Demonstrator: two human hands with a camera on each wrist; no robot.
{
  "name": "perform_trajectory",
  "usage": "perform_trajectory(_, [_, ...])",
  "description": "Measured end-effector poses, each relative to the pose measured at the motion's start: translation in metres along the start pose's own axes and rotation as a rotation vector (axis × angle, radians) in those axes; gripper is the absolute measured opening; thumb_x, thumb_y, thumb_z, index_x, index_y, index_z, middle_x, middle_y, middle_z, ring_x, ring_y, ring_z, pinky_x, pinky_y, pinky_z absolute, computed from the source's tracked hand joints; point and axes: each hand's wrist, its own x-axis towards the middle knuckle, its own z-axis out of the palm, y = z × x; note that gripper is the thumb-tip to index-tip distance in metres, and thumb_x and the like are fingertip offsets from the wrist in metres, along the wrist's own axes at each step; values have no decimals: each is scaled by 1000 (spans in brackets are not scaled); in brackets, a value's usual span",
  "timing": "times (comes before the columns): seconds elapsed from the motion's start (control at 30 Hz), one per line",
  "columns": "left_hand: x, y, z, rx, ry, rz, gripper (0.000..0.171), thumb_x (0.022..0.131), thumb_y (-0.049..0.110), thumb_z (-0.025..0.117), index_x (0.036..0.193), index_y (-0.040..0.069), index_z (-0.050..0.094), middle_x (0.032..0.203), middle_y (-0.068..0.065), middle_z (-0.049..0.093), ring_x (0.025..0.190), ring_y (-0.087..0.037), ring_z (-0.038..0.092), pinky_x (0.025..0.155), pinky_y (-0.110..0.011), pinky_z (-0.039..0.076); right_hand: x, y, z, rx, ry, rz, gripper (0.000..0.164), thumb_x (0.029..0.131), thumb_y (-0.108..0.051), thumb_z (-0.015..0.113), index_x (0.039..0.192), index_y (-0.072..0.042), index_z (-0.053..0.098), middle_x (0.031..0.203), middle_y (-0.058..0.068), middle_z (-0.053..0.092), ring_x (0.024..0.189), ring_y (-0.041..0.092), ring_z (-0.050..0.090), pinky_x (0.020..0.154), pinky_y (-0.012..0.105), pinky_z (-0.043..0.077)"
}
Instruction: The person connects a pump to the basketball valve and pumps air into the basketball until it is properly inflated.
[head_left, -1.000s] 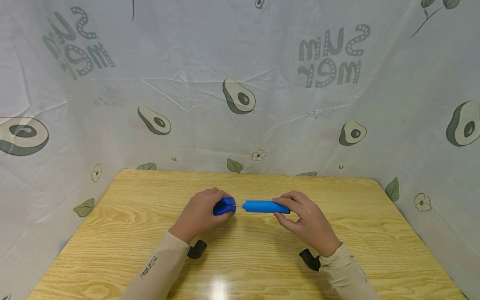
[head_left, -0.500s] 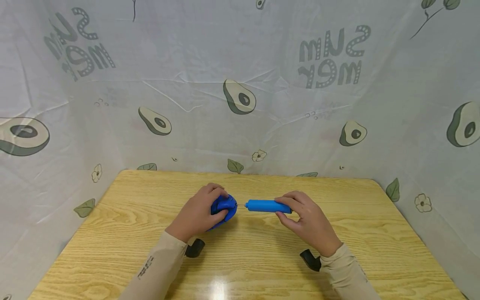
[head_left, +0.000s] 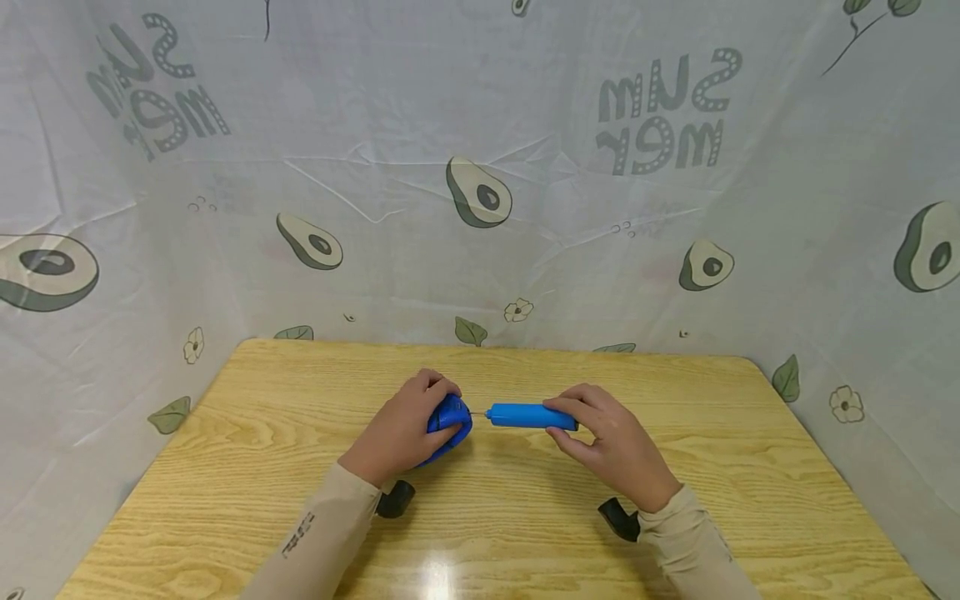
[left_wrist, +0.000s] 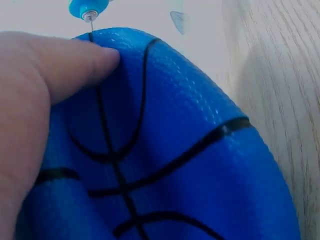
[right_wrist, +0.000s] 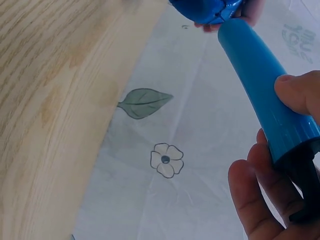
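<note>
A limp, caved-in blue ball point(head_left: 450, 410) with black basketball lines point(left_wrist: 195, 100) is gripped by my left hand point(head_left: 405, 429), the thumb pressing on it near its top edge. My right hand point(head_left: 617, 446) holds a light-blue hand pump point(head_left: 521, 415) level by its right end, thumb on one side and fingers on the other. A thin metal needle point(left_wrist: 91, 24) joins the pump's tip to the ball at a black line. How deep it sits cannot be told. In the right wrist view, a black handle point(right_wrist: 304, 185) shows at the pump's rear, close to the curled fingers.
Both hands work above a wood-grain table point(head_left: 495, 517). Behind it hangs a pale curtain point(head_left: 390, 275) printed with avocados, leaves and flowers. Dark pieces show beside the left wrist point(head_left: 396, 500) and the right wrist point(head_left: 619, 520).
The left hand has turned and re-gripped the ball, so more of its side hangs below the thumb. The pump shifted slightly right, then back left. Needle and ball have stayed together.
</note>
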Motion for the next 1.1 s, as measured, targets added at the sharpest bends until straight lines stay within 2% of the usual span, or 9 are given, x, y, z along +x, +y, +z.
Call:
perform_trajectory(0.17, [0,2,0,62,-4,-8,42,97,33,76,133,16,62,124,-3,70,114,-26,68,99,-47,58,-2,2,1,24,0,31,41,81,-14,90,119,-11,77,110,3,70,94,17,67,66,30,57])
perform_trajectory(0.37, [1,2,0,83,-10,-18,40,96,36,76,130,17,65,121,-1,72,112,-23,69,98,-45,59,-4,5,0,68,-10,61,41,83,-15,88,122,-13,76,111,0,72,95,16,69,66,29,57])
perform_trajectory(0.6, [0,3,-1,104,-8,11,36,95,36,78,124,18,67,116,2,74,107,-19,71,94,-41,60,-6,7,1,77,-36,79,40,85,-14,86,124,-14,75,113,-1,71,96,15,68,67,29,55])
perform_trajectory(0.97, [-1,7,-6,132,14,43,39,93,32,81,125,16,67,118,0,73,108,-23,71,95,-44,60,-5,5,2,87,-50,92,39,87,-13,85,124,-12,74,112,-2,69,95,13,66,69,28,55])
perform_trajectory(1.1, [-2,7,-9,152,31,87,39,90,28,83,124,18,67,116,0,74,107,-22,70,96,-43,59,-4,3,1,88,-51,86,38,87,-13,85,124,-12,75,111,-2,69,94,13,65,67,27,54])
